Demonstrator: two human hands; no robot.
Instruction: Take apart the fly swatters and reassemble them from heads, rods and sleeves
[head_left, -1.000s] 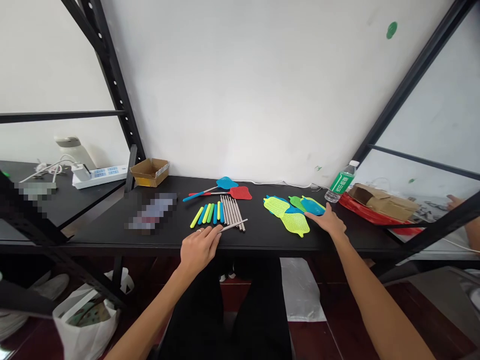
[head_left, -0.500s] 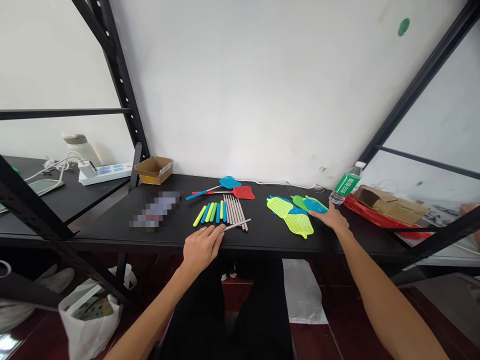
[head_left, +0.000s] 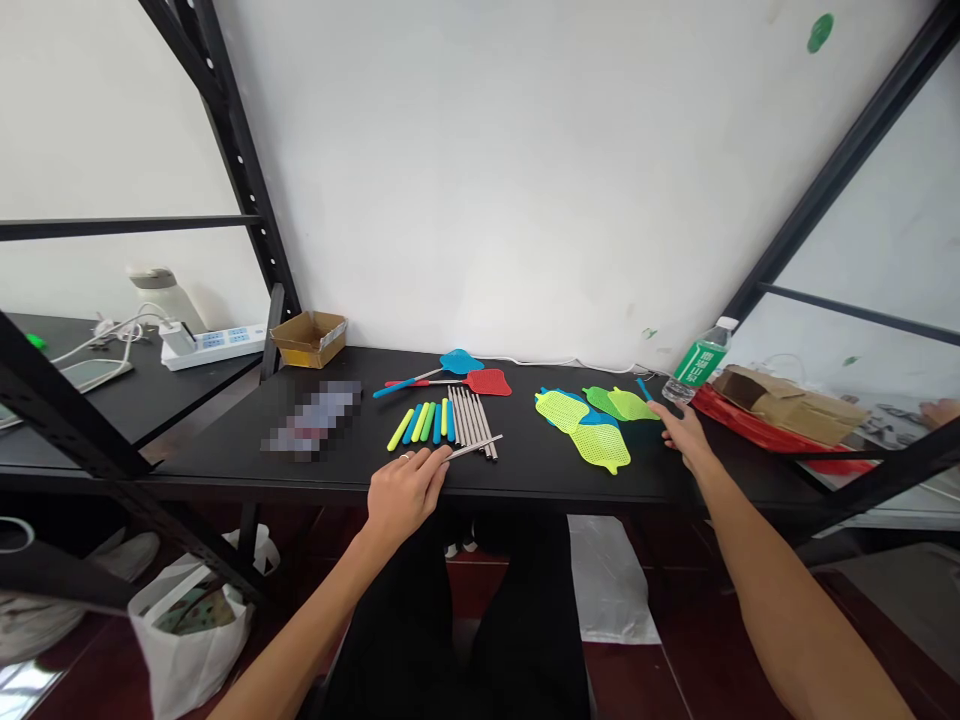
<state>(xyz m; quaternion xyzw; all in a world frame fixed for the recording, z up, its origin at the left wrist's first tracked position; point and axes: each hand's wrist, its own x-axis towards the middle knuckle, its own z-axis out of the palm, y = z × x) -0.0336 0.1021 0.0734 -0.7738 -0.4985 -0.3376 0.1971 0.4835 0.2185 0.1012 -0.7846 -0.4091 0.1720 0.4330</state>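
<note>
My left hand (head_left: 407,492) is closed on a metal rod (head_left: 475,447), whose free end points right over the table's front. Just beyond lie a row of metal rods (head_left: 466,415) and several yellow, green and blue handle grips (head_left: 425,424). My right hand (head_left: 681,430) pinches a blue fly swatter head (head_left: 644,390), seen almost edge-on beside the bottle. To its left are loose mesh swatter heads: a yellow one (head_left: 601,446) overlapping others, a green one (head_left: 600,401) and another yellow one (head_left: 632,404). A blue swatter (head_left: 460,362) and a red swatter (head_left: 489,382), both with handles, lie behind the rods.
A water bottle (head_left: 700,362) stands close to my right hand, near a red bag and torn cardboard (head_left: 787,408). At the back left of the black table (head_left: 225,455) sits a small cardboard box (head_left: 309,341). Black rack posts (head_left: 244,170) rise on both sides.
My right hand has picked the blue swatter head off the yellow one, tilted it and moved slightly right. My left hand and its rod have stayed put.
</note>
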